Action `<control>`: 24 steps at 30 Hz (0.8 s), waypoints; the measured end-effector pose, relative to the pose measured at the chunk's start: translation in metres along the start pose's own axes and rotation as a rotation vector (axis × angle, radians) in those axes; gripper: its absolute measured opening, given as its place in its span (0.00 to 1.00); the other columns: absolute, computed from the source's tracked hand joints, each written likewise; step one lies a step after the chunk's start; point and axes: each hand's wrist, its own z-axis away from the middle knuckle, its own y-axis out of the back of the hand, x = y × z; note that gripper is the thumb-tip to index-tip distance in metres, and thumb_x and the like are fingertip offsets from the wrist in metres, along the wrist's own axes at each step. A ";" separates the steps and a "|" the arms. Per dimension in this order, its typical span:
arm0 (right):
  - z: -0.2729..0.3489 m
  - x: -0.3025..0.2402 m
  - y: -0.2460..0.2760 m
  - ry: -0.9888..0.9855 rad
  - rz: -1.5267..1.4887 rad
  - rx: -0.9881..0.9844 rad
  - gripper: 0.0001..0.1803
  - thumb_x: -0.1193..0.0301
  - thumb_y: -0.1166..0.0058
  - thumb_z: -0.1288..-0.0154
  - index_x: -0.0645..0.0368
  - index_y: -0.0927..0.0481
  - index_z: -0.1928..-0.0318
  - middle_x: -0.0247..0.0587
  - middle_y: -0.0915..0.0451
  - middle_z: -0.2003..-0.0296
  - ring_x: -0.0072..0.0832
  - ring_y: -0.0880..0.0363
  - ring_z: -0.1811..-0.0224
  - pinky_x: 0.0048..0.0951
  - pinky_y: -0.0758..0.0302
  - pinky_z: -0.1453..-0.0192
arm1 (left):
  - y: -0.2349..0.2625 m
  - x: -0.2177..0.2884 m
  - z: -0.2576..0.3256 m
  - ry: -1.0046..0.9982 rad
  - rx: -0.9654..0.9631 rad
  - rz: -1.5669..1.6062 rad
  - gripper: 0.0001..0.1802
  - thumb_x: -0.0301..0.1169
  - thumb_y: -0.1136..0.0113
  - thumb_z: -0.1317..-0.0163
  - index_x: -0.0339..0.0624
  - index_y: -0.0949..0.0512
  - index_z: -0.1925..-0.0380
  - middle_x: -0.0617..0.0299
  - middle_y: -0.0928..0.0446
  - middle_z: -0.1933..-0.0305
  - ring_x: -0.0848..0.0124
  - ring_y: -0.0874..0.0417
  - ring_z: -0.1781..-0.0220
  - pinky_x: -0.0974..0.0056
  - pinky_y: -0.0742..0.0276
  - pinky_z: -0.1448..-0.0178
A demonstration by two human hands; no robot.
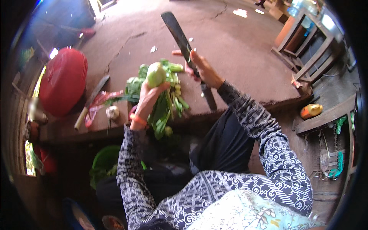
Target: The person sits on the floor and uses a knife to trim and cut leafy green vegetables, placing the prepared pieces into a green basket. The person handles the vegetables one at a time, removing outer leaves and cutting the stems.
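In my left hand [145,96] is a round, pale green vegetable [156,75]; its exact kind I cannot make out. A bunch of leafy greens [159,113] lies below and around that hand, at the edge of the raised reddish floor [245,50]. My right hand [207,69] is closed around a long dark knife [175,30], gripping it along the blade near the handle. The blade points up and away to the left, the handle toward me. Left of the greens are a white bulb like garlic [112,112], a red striped plastic bag [97,107] and a second knife [93,97] with a wooden handle.
A big red oval lid or basin [64,82] stands at the left. Below the ledge sits a green basin [107,157] with leaves. At the right are a wooden frame [303,46], a yellow bottle [311,110] and a wooden rack [326,119].
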 end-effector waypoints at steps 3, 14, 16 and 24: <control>0.006 0.003 -0.006 -0.024 0.153 -0.131 0.52 0.28 0.67 0.31 0.61 0.34 0.29 0.29 0.31 0.72 0.15 0.32 0.73 0.19 0.34 0.72 | -0.005 -0.018 -0.005 -0.098 -0.014 -0.162 0.25 0.29 0.30 0.42 0.37 0.24 0.45 0.63 0.18 0.53 0.74 0.20 0.51 0.66 0.24 0.45; 0.015 0.026 -0.020 0.097 0.609 -0.226 0.63 0.20 0.74 0.41 0.63 0.42 0.25 0.66 0.38 0.29 0.55 0.36 0.28 0.47 0.34 0.26 | -0.006 -0.012 0.006 -0.083 -0.028 -0.508 0.28 0.33 0.30 0.46 0.40 0.24 0.44 0.53 0.16 0.57 0.60 0.14 0.54 0.58 0.21 0.49; 0.015 0.029 -0.020 0.123 0.633 -0.219 0.63 0.19 0.74 0.42 0.63 0.41 0.25 0.66 0.36 0.31 0.56 0.32 0.31 0.48 0.32 0.28 | -0.004 -0.016 0.005 -0.080 -0.031 -0.477 0.28 0.33 0.31 0.47 0.40 0.24 0.44 0.52 0.16 0.58 0.58 0.14 0.54 0.58 0.21 0.49; 0.016 0.018 -0.017 0.122 0.657 -0.241 0.51 0.30 0.65 0.31 0.63 0.38 0.28 0.67 0.27 0.39 0.57 0.26 0.37 0.47 0.29 0.33 | -0.008 -0.019 0.006 -0.069 0.004 -0.373 0.30 0.32 0.26 0.49 0.39 0.24 0.45 0.51 0.16 0.55 0.62 0.15 0.52 0.59 0.21 0.47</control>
